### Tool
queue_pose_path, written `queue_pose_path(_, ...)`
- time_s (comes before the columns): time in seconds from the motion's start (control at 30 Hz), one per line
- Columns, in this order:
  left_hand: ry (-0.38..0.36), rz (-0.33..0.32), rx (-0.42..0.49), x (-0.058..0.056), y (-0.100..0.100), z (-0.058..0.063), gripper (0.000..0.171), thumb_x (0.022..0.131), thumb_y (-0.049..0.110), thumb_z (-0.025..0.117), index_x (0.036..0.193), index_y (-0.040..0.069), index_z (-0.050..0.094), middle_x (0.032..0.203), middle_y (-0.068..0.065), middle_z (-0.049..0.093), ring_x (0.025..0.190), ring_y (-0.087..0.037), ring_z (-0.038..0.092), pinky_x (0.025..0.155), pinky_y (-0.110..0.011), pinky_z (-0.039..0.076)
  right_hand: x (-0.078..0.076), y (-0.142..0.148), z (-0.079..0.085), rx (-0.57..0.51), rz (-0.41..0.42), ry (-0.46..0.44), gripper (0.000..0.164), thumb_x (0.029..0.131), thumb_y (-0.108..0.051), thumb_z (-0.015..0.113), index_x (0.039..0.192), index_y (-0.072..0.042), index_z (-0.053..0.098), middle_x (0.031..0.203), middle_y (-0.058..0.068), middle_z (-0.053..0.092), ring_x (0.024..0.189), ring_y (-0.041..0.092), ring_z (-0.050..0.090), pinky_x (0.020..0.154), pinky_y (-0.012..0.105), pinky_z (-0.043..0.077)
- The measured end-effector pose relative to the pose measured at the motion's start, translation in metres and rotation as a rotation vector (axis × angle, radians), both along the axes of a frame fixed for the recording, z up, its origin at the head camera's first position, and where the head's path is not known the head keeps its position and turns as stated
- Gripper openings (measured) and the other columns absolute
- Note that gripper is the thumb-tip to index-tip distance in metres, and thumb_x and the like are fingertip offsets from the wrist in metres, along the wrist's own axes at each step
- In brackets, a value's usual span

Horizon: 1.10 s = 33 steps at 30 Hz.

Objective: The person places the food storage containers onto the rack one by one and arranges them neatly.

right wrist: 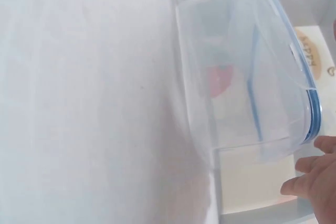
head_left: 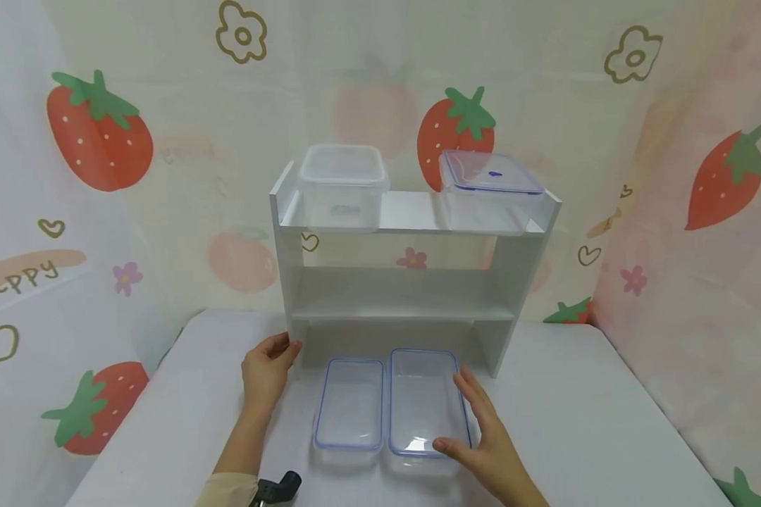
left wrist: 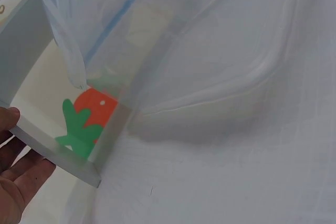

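Strawberry-print backdrop behind a white shelf

The backdrop rises beyond the far edge of a white table, and the shelf stands in front of it. On its top board sit 2 clear boxes, the far left box and the far right box, well apart, perhaps to spread the load; the raised ends would check a sideways slide. The near left box and near right box lie side by side on the table at the shelf's bottom opening, long sides running near to far. Whether their far ends reach into it is hard to tell.

The left hand pinches the left upright, thumb on 1 side and fingers on the other, probably to steady the shelf; its forearm comes in from the near left. The right hand is spread wide at the near right box, thumb over the near edge, fingertips by the right edge. It has no grip on anything; whether it touches the box cannot be told.
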<state>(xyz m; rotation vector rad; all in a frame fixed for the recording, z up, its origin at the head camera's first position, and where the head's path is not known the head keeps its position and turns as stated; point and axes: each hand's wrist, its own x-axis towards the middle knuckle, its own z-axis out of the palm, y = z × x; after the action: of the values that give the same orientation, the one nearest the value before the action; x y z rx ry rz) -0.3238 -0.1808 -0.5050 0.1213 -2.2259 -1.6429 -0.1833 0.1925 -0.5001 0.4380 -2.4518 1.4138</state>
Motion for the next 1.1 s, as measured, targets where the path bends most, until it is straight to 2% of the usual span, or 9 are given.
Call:
queue_pose_path(0.2, -0.003, -0.009, 0.012, 0.001, 0.0, 0.001, 0.035, 0.095, 0.028, 0.076, 0.122, 0.005, 0.072, 0.117, -0.015, 0.075, 0.106, -0.028, 0.072, 0.074, -0.012, 0.055, -0.002, 0.0, -0.007, 0.013, 0.018, -0.055, 0.109, 0.072, -0.033, 0.095, 0.161, -0.018, 0.033, 0.172, 0.009, 0.016, 0.155, 0.044, 0.016, 0.113, 0.076, 0.022)
queue_pose_path(0.27, -0.004, -0.013, 0.018, 0.001, 0.0, 0.001, 0.036, 0.095, 0.028, 0.076, 0.122, 0.005, 0.072, 0.117, -0.015, 0.075, 0.107, -0.028, 0.072, 0.074, -0.012, 0.055, -0.002, 0.0, -0.009, 0.015, 0.034, -0.075, 0.112, 0.071, -0.032, 0.095, 0.162, -0.019, 0.031, 0.173, 0.008, 0.013, 0.155, 0.044, 0.013, 0.113, 0.077, 0.02)
queue_pose_path(0.37, -0.003, -0.016, 0.011, 0.001, -0.001, 0.001, 0.037, 0.096, 0.03, 0.075, 0.123, 0.005, 0.072, 0.117, -0.016, 0.075, 0.107, -0.029, 0.072, 0.074, -0.012, 0.055, -0.002, 0.0, -0.011, 0.019, 0.049, -0.103, 0.114, 0.069, -0.032, 0.096, 0.162, -0.027, 0.029, 0.173, 0.006, 0.009, 0.157, 0.041, 0.01, 0.115, 0.076, 0.018)
queue_pose_path(0.47, 0.002, -0.014, 0.001, 0.0, -0.001, 0.0, 0.037, 0.096, 0.03, 0.075, 0.123, 0.005, 0.072, 0.117, -0.015, 0.075, 0.107, -0.028, 0.072, 0.074, -0.012, 0.054, -0.003, 0.001, -0.014, 0.033, 0.053, -0.11, 0.116, 0.069, -0.032, 0.096, 0.162, -0.033, 0.028, 0.173, 0.007, 0.008, 0.157, 0.041, 0.008, 0.116, 0.075, 0.018)
queue_pose_path(0.63, 0.012, -0.008, -0.003, 0.0, 0.0, 0.0, 0.036, 0.095, 0.029, 0.076, 0.122, 0.006, 0.073, 0.115, -0.013, 0.076, 0.106, -0.027, 0.072, 0.074, -0.013, 0.055, -0.004, 0.002, -0.019, 0.055, 0.089, -0.106, 0.121, 0.068, -0.026, 0.097, 0.164, -0.021, 0.023, 0.173, 0.016, 0.001, 0.154, 0.051, 0.006, 0.111, 0.081, 0.019)
queue_pose_path(0.77, 0.011, -0.004, -0.006, 0.0, 0.0, 0.0, 0.035, 0.095, 0.029, 0.077, 0.121, 0.006, 0.073, 0.114, -0.012, 0.076, 0.104, -0.026, 0.073, 0.073, -0.014, 0.055, -0.004, 0.002, -0.023, 0.067, 0.111, -0.155, 0.125, 0.068, -0.028, 0.097, 0.165, -0.022, 0.019, 0.173, 0.01, -0.007, 0.155, 0.05, 0.0, 0.109, 0.083, 0.019)
queue_pose_path(0.87, 0.008, -0.006, -0.005, 0.001, 0.0, 0.0, 0.035, 0.095, 0.029, 0.076, 0.121, 0.006, 0.073, 0.114, -0.013, 0.076, 0.105, -0.026, 0.073, 0.073, -0.014, 0.055, -0.004, 0.002, -0.025, 0.081, 0.111, -0.178, 0.126, 0.067, -0.031, 0.097, 0.165, -0.029, 0.017, 0.173, 0.005, -0.01, 0.156, 0.047, -0.002, 0.11, 0.082, 0.02)
queue_pose_path(1.03, 0.01, -0.005, 0.0, 0.0, 0.0, -0.001, 0.036, 0.095, 0.029, 0.076, 0.122, 0.005, 0.073, 0.116, -0.015, 0.076, 0.106, -0.028, 0.073, 0.073, -0.012, 0.054, -0.004, 0.002, -0.026, 0.099, 0.11, -0.163, 0.128, 0.066, -0.033, 0.097, 0.165, -0.03, 0.017, 0.173, 0.007, -0.011, 0.155, 0.048, 0.0, 0.11, 0.08, 0.023)
queue_pose_path(1.1, 0.014, -0.001, -0.003, 0.0, 0.0, -0.001, 0.036, 0.095, 0.029, 0.076, 0.122, 0.005, 0.073, 0.116, -0.015, 0.076, 0.106, -0.028, 0.073, 0.073, -0.012, 0.054, -0.004, 0.002, -0.027, 0.102, 0.114, -0.154, 0.128, 0.065, -0.033, 0.098, 0.165, -0.027, 0.018, 0.173, 0.008, -0.01, 0.155, 0.049, 0.001, 0.11, 0.08, 0.025)
